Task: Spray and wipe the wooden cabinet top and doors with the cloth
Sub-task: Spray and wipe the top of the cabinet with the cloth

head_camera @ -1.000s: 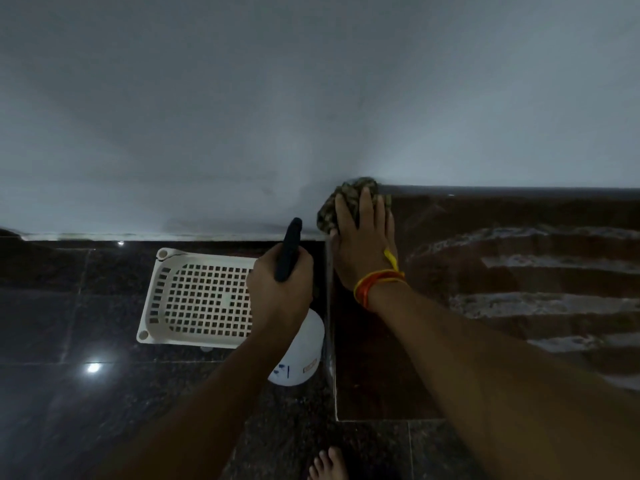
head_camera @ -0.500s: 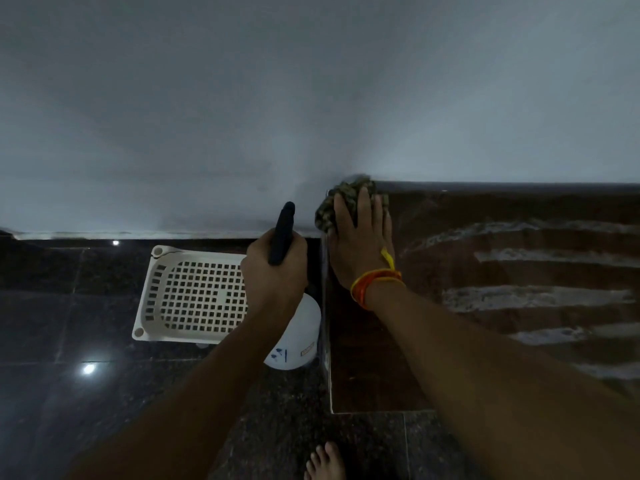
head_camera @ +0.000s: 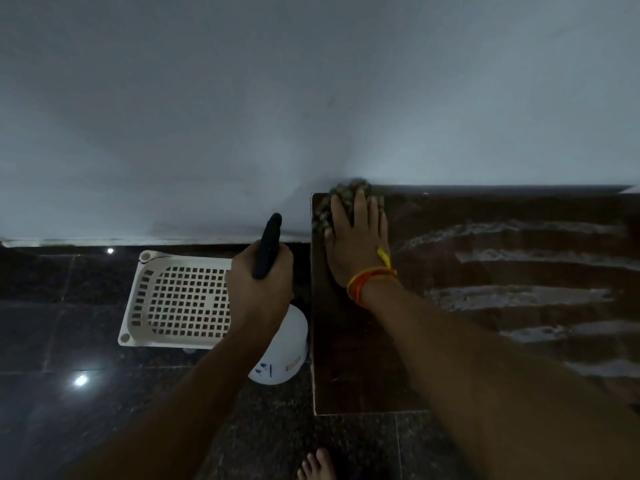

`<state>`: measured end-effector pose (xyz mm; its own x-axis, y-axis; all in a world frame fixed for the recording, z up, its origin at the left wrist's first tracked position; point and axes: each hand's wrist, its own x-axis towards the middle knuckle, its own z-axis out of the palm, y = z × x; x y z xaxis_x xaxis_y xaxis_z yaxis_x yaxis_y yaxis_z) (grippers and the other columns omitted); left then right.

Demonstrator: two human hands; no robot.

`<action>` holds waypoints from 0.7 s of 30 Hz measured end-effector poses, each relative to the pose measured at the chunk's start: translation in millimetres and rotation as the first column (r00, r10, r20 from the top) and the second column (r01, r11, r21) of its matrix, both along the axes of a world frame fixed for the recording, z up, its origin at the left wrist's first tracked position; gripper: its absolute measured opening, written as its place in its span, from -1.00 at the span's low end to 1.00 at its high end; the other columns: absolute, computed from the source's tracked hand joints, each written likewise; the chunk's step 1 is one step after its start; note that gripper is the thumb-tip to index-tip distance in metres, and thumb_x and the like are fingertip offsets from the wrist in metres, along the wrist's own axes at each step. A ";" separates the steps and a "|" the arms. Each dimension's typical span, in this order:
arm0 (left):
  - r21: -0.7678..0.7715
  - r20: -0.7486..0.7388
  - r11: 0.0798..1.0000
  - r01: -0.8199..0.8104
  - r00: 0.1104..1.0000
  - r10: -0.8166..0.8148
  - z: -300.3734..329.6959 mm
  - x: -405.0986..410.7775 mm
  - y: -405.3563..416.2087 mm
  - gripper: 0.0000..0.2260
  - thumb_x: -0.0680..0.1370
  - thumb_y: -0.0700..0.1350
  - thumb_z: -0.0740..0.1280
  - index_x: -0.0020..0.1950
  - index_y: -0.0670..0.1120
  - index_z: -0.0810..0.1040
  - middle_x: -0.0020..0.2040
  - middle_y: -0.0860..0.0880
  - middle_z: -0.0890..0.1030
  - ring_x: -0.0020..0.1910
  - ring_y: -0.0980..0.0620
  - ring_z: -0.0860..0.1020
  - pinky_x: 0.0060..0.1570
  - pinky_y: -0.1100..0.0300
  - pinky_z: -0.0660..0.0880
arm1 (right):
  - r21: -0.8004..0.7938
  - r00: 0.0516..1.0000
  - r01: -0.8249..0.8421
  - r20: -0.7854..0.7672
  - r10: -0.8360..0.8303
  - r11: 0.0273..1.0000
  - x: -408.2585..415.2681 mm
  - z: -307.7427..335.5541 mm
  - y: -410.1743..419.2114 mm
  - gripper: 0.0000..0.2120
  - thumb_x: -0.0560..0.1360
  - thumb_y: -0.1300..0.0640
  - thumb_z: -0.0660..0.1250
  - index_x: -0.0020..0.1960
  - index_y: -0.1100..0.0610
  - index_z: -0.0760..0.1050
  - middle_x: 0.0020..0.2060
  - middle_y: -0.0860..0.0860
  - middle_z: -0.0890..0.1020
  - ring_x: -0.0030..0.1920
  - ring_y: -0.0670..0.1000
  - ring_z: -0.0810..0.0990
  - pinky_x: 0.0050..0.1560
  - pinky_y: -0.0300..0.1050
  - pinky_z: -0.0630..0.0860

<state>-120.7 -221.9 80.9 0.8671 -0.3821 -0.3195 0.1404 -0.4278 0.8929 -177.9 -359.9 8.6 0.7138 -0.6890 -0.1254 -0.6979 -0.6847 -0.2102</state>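
Observation:
The dark brown wooden cabinet top [head_camera: 485, 271] fills the right side, streaked with pale wet bands. A mottled green-brown cloth [head_camera: 337, 202] lies bunched at its far left corner against the wall. My right hand [head_camera: 356, 240], with orange and yellow threads at the wrist, presses flat on the cloth with straight fingers. My left hand [head_camera: 259, 285] grips the dark head of a white spray bottle [head_camera: 287, 355], held upright beside the cabinet's left edge, over the floor. The cabinet doors are out of sight.
A white perforated plastic basket [head_camera: 180, 299] lies on the dark polished stone floor [head_camera: 69, 341] to the left of the bottle. A plain grey wall [head_camera: 311, 98] runs behind everything. The toes of a bare foot [head_camera: 317, 465] show at the bottom edge.
My right hand stays pressed on the cloth in the far left corner, having slid it barely, if at all. The left hand keeps its grip on the bottle. The view has shifted slightly.

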 end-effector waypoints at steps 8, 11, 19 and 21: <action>0.043 -0.017 0.999 -0.029 0.999 0.029 3.2 -10.7 7.5 -0.84 0.58 -0.17 0.31 -0.18 -0.18 0.57 -0.40 -0.16 0.52 -0.43 -0.04 0.50 -0.32 -0.01 0.55 | -0.001 1.000 0.007 0.014 -0.007 1.000 -43.8 1.7 18.7 -0.46 0.60 -0.02 0.09 0.53 0.01 0.05 0.52 0.21 0.04 0.51 0.27 -0.04 0.47 0.15 -0.10; 0.023 -0.013 1.000 -0.020 1.000 0.021 9.5 -11.4 6.5 -0.84 0.58 -0.18 0.31 -0.20 -0.12 0.55 -0.28 -0.28 0.58 -0.40 -0.05 0.51 -0.32 -0.01 0.56 | -0.011 0.999 -0.030 -0.029 0.030 0.999 -38.3 1.0 -10.4 -0.46 0.60 -0.05 0.06 0.53 -0.03 0.01 0.53 0.18 -0.01 0.51 0.25 -0.08 0.48 0.14 -0.14; 0.058 0.000 0.998 -0.039 0.999 0.039 7.9 -21.7 17.2 -0.84 0.58 -0.19 0.29 -0.15 -0.24 0.55 -0.30 -0.23 0.57 -0.46 0.04 0.50 -0.44 0.15 0.52 | 0.026 0.999 -0.020 -0.036 0.021 0.999 -51.2 4.3 -4.8 -0.44 0.60 -0.03 0.04 0.54 -0.01 -0.06 0.53 0.19 -0.08 0.51 0.25 -0.14 0.49 0.15 -0.16; 0.066 -0.005 0.997 -0.038 0.999 0.038 11.6 -28.2 20.1 -0.82 0.59 -0.18 0.29 -0.22 -0.08 0.52 -0.27 -0.22 0.58 -0.44 0.02 0.51 -0.44 0.18 0.52 | 0.043 0.999 -0.038 -0.032 0.039 0.998 -72.4 7.7 18.2 -0.44 0.60 -0.02 0.05 0.54 0.00 -0.06 0.53 0.19 -0.07 0.51 0.26 -0.13 0.48 0.15 -0.17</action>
<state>-148.9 -201.7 92.5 0.8786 -0.3265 -0.3485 0.1635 -0.4801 0.8619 -250.2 -341.7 16.3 0.7347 -0.6546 -0.1780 -0.6782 -0.7021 -0.2169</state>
